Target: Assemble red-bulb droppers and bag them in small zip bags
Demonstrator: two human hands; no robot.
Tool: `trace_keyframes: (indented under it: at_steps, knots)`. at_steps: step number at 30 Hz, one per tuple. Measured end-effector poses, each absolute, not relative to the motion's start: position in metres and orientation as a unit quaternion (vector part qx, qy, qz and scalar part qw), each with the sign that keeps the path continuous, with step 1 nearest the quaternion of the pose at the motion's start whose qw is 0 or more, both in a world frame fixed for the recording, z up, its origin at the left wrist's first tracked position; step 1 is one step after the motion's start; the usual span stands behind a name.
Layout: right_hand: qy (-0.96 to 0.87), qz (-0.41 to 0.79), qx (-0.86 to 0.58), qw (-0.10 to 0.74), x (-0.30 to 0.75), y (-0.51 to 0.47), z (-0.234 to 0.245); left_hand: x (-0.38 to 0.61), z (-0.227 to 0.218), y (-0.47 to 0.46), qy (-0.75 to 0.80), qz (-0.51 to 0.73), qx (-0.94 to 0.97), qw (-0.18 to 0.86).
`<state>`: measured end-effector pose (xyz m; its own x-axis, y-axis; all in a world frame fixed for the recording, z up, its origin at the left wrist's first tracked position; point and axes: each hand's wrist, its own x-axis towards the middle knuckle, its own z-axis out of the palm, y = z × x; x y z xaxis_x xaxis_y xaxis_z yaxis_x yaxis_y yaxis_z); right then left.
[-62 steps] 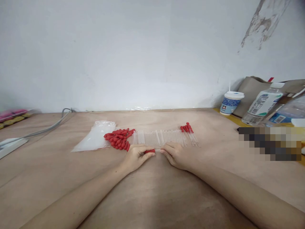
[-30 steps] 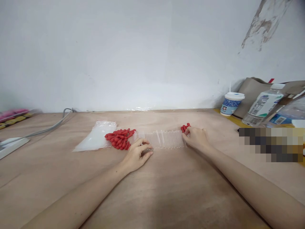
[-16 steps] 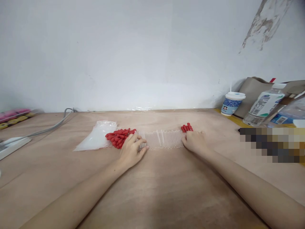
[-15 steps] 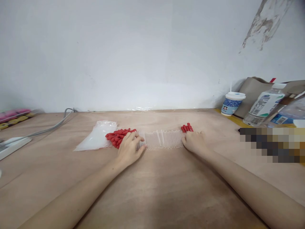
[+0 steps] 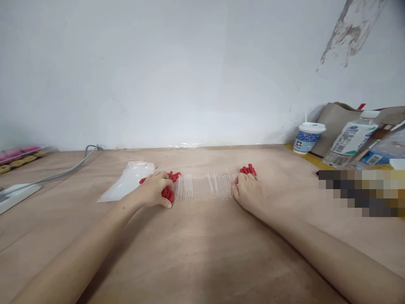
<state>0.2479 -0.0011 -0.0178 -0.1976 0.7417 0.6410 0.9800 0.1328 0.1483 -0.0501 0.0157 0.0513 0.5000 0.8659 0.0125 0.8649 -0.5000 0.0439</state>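
A row of clear glass tubes (image 5: 204, 186) lies across the middle of the wooden table (image 5: 202, 253). A pile of red rubber bulbs (image 5: 169, 194) sits at its left end, and my left hand (image 5: 153, 192) rests on that pile with fingers curled down into the bulbs. My right hand (image 5: 248, 192) lies at the row's right end, fingers stretched against the outermost tubes. Just behind it are a few tubes with red bulbs fitted (image 5: 249, 169).
A clear plastic bag (image 5: 126, 181) lies left of the bulbs. A grey cable (image 5: 68, 169) and a white power strip (image 5: 15, 194) are at far left. At right stand a paper cup (image 5: 307, 137), a water bottle (image 5: 349, 139) and a tan bag (image 5: 335, 122).
My left hand moved left, off the tubes' end and onto the red bulb pile, curling its fingers. My right hand slid left, pushing the row of tubes shorter.
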Motion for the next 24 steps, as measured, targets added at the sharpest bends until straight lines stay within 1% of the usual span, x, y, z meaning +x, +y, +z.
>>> trace_keyframes:
  at_steps: [6,10,13,16,19,21,24]
  knots:
    - [-0.767,-0.308,-0.514,0.229,0.237,-0.014,-0.018,-0.049,0.051,0.016,0.498,0.012,0.867,0.012]
    - [-0.772,-0.306,-0.492,0.262,0.239,-0.009,-0.025,-0.051,0.060,0.014,0.475,0.049,0.878,0.020]
    - [-0.793,-0.284,-0.444,0.304,0.240,-0.005,-0.030,-0.052,0.065,0.014,0.463,0.102,0.879,0.054]
    - [-0.814,-0.265,-0.397,0.331,0.239,-0.005,-0.033,-0.042,0.054,0.012,0.449,0.228,0.851,0.147]
    - [-0.829,-0.227,-0.377,0.344,0.237,-0.009,-0.033,-0.018,0.027,0.007,0.437,0.352,0.761,0.325]
    - [-0.835,-0.197,-0.373,0.354,0.236,-0.012,-0.033,-0.001,0.009,0.002,0.435,0.392,0.701,0.406]
    - [-0.839,-0.174,-0.373,0.356,0.234,-0.016,-0.031,0.014,-0.004,-0.006,0.425,0.414,0.644,0.483]
